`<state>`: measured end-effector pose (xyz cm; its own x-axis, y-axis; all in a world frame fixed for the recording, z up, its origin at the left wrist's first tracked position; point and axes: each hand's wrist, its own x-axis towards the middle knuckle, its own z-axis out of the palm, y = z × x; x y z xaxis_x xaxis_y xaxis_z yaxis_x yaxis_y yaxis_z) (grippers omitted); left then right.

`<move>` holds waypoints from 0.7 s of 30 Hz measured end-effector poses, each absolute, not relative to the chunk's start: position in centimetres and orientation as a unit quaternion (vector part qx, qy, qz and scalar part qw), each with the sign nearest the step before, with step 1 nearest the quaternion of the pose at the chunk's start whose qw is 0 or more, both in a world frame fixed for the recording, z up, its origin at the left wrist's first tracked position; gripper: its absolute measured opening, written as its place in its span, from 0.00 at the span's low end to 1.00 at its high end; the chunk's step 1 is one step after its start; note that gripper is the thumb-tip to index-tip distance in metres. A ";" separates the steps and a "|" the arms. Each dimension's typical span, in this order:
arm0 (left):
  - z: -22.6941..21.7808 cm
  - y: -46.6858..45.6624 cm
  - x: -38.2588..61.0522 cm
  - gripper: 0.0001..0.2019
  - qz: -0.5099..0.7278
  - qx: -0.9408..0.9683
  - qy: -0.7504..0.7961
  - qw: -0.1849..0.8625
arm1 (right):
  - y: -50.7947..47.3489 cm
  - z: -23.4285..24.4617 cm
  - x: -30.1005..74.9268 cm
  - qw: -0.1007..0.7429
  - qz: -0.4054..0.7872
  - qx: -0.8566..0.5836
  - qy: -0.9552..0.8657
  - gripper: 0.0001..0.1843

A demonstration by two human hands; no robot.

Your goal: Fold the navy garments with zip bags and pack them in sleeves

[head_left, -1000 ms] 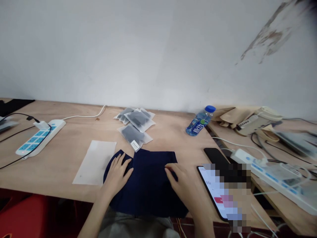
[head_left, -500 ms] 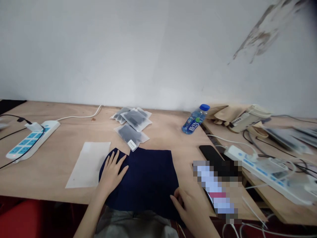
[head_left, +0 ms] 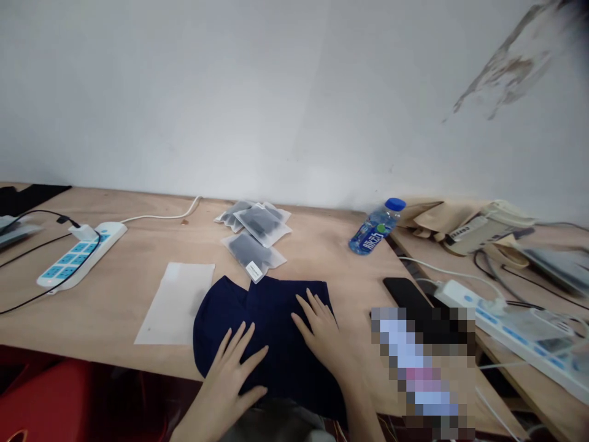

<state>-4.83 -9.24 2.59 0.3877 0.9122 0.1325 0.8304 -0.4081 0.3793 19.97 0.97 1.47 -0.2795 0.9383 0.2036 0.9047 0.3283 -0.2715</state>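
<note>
A dark navy piece of cloth (head_left: pixel 276 331) lies spread at the table's front edge, with its lower part hanging over toward my lap. My left hand (head_left: pixel 232 368) rests on its lower left area, fingers spread. On its upper right part lies my right hand (head_left: pixel 319 331), also flat with fingers apart. Left of the cloth is a flat, frosted white bag (head_left: pixel 172 307), partly tucked beside the cloth's edge. Just beyond the cloth sits a frosted packet with a white label (head_left: pixel 253 255), holding something dark.
More packets (head_left: pixel 262 222) are piled behind. A blue-capped bottle (head_left: pixel 377 227) stands at back right, near a paper cup (head_left: pixel 488 227). Phones (head_left: pixel 405 301) lie to the right beside a power strip (head_left: pixel 510 331). Another power strip (head_left: pixel 83 255) is at left, and a red stool (head_left: pixel 50 399) stands below.
My right hand has moved up from the cloth's lower right edge onto its upper right part. My left hand has slid down and inward. The view has shifted slightly left.
</note>
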 end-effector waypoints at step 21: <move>1.8 -5.9 -5.4 0.31 0.184 0.824 0.530 0.075 | 1.1 2.3 20.3 0.110 0.001 -0.592 -0.798 0.31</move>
<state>-5.43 -5.86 1.79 0.3700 0.9017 0.2237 0.8466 -0.4264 0.3186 20.31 1.11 2.30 -0.2738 0.9458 0.1747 0.9455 0.2979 -0.1311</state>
